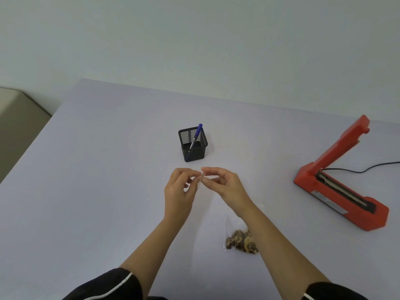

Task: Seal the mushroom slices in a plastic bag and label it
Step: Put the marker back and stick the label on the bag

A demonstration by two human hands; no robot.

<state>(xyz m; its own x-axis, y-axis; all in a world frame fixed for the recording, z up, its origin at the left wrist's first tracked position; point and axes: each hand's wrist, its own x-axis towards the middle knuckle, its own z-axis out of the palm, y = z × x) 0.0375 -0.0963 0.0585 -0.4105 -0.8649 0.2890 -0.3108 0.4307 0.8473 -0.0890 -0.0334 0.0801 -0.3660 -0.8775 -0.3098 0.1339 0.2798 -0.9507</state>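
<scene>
A clear plastic bag (232, 226) lies on the table, with brown mushroom slices (241, 242) heaped at its near end; my right forearm covers part of it. My left hand (179, 191) and my right hand (225, 185) meet above the table, beyond the bag. Their fingertips pinch a small pale translucent piece (200, 178) between them; what it is cannot be made out. A blue pen (196, 135) stands in a black mesh pen holder (193, 146) just behind the hands.
A red heat sealer (337, 182) sits at the right with its arm raised, a black cable (368, 167) trailing off to the right. The pale table (97, 180) ends at a wall behind and drops off on the left.
</scene>
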